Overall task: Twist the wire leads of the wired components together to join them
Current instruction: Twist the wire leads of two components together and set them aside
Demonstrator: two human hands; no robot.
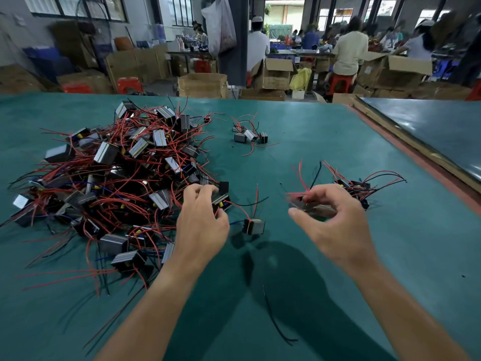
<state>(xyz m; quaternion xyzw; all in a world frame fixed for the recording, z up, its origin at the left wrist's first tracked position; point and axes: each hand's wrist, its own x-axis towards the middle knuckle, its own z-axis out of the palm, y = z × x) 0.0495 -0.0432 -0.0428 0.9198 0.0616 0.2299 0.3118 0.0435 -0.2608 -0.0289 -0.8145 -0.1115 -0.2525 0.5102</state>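
Observation:
A big heap of small block-shaped wired components (112, 178) with red, black and blue leads covers the left of the green table (299, 295). At the heap's right edge my left hand (201, 220) grips one component (221, 201) between fingers and thumb. My right hand (335, 220) holds a blurred component (309, 207) above the table, its red and black leads sticking up. One component (253, 226) lies alone between my hands. A small cluster of components (364, 190) lies just behind my right hand.
Another small group of components (250, 135) sits farther back in the middle. A loose black wire (276, 319) lies near the front. A second dark table (442, 134) adjoins at the right. Beyond are cardboard boxes (203, 86), red stools and seated workers.

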